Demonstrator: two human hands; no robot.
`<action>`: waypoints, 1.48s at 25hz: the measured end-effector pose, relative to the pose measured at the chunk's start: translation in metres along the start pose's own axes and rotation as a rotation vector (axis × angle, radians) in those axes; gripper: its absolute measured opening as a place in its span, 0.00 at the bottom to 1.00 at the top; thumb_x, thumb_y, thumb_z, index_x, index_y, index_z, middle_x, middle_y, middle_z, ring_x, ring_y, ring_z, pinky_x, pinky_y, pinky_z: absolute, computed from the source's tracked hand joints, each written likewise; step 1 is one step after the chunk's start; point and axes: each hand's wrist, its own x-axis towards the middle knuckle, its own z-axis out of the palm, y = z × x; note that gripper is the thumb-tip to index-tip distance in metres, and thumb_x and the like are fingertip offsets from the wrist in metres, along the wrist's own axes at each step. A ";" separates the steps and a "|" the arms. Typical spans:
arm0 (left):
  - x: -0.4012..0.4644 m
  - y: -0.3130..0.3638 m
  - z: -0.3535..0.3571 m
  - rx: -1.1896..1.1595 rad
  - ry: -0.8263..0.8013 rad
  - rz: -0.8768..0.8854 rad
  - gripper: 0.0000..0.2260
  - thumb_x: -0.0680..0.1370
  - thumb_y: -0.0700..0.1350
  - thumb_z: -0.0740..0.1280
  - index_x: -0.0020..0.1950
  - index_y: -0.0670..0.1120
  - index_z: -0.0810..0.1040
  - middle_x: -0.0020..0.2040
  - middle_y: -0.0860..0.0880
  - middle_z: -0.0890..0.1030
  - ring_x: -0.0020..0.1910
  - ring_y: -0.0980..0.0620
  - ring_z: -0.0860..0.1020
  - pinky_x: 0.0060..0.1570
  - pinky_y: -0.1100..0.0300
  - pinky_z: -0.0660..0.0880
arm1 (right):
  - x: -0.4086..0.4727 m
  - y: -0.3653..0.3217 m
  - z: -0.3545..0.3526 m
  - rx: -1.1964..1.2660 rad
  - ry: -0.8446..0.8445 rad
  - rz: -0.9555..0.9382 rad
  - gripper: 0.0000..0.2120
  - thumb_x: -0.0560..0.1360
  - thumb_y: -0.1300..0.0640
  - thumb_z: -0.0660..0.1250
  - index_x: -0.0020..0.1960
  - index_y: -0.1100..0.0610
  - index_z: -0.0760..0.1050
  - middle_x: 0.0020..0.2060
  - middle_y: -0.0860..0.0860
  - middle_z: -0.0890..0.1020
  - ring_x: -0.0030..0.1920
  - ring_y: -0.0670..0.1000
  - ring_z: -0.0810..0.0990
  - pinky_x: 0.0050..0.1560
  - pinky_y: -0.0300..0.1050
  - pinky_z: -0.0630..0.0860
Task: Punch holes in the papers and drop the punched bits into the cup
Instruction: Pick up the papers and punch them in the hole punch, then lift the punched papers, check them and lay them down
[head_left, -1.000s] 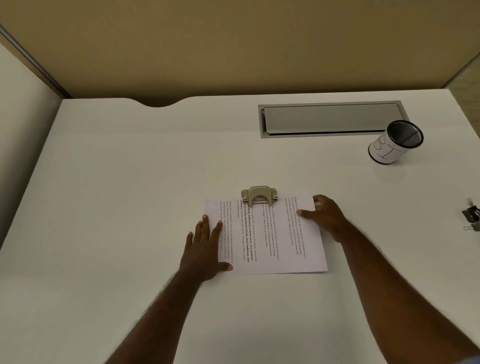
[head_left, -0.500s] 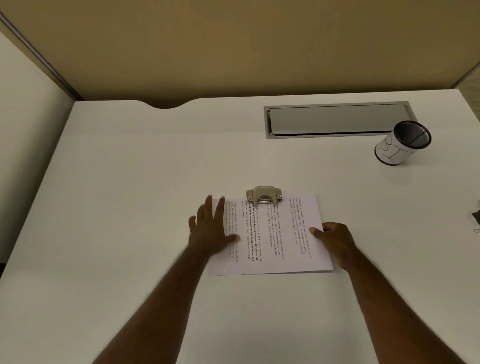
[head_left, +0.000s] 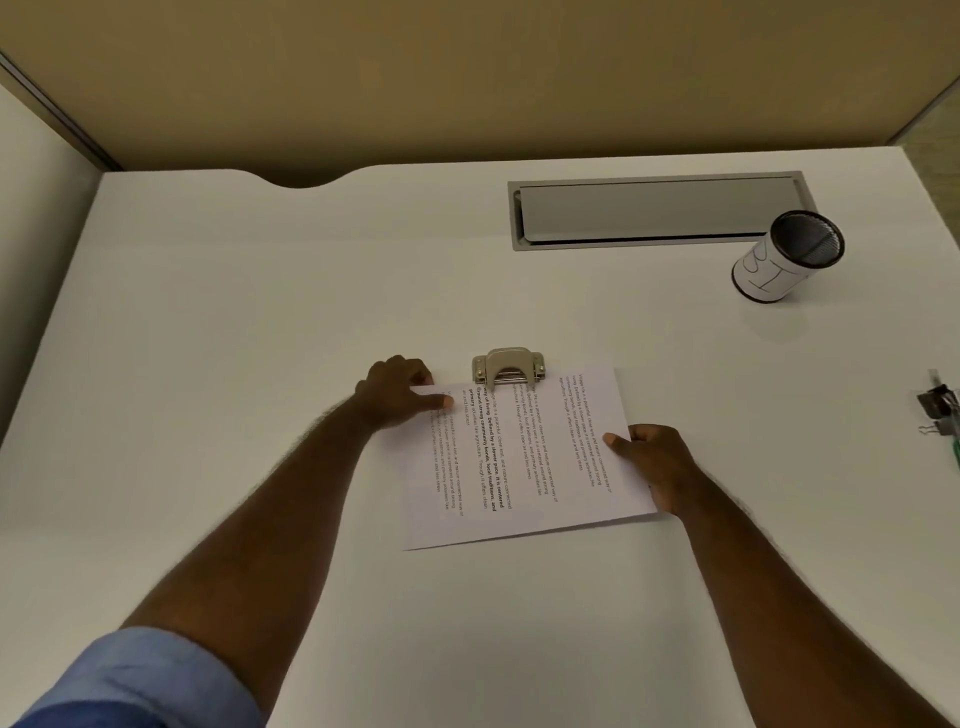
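A printed sheet of paper (head_left: 524, 467) lies in the middle of the white desk, its far edge tucked into a small metal hole punch (head_left: 508, 367). My left hand (head_left: 397, 397) pinches the paper's far left corner, thumb on top. My right hand (head_left: 652, 460) grips the right edge, thumb on the sheet, and that side looks slightly lifted. The cup (head_left: 787, 257), a dark mesh one wrapped in white paper with handwriting, stands at the far right, well away from both hands.
A grey metal cable hatch (head_left: 654, 210) is set into the desk (head_left: 260, 338) behind the punch. Binder clips (head_left: 940, 408) lie at the right edge. A tan partition wall closes the back, and a white panel stands along the left side.
My left hand moved from lying flat on the paper's left side to pinching its far left corner. My right hand slid down the right edge and gripped it. The sheet has tilted slightly.
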 end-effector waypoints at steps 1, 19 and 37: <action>-0.006 -0.004 -0.001 -0.151 -0.004 -0.014 0.18 0.67 0.58 0.75 0.47 0.48 0.76 0.46 0.50 0.77 0.49 0.50 0.75 0.45 0.56 0.73 | -0.001 0.001 0.000 0.010 0.001 0.006 0.04 0.73 0.59 0.70 0.40 0.59 0.79 0.44 0.59 0.84 0.43 0.59 0.83 0.50 0.55 0.81; -0.113 -0.045 0.042 -0.819 -0.054 -0.110 0.13 0.76 0.42 0.68 0.60 0.44 0.76 0.55 0.44 0.83 0.53 0.43 0.82 0.55 0.38 0.77 | -0.062 0.034 0.003 0.069 -0.051 0.039 0.05 0.74 0.59 0.69 0.40 0.59 0.79 0.45 0.59 0.84 0.43 0.59 0.84 0.48 0.55 0.81; -0.151 -0.042 0.085 -1.267 0.109 -0.240 0.13 0.78 0.37 0.64 0.63 0.44 0.73 0.58 0.40 0.80 0.55 0.40 0.79 0.49 0.44 0.79 | -0.130 0.074 0.053 0.743 0.057 0.039 0.11 0.74 0.65 0.67 0.56 0.56 0.79 0.48 0.51 0.86 0.47 0.49 0.85 0.44 0.43 0.81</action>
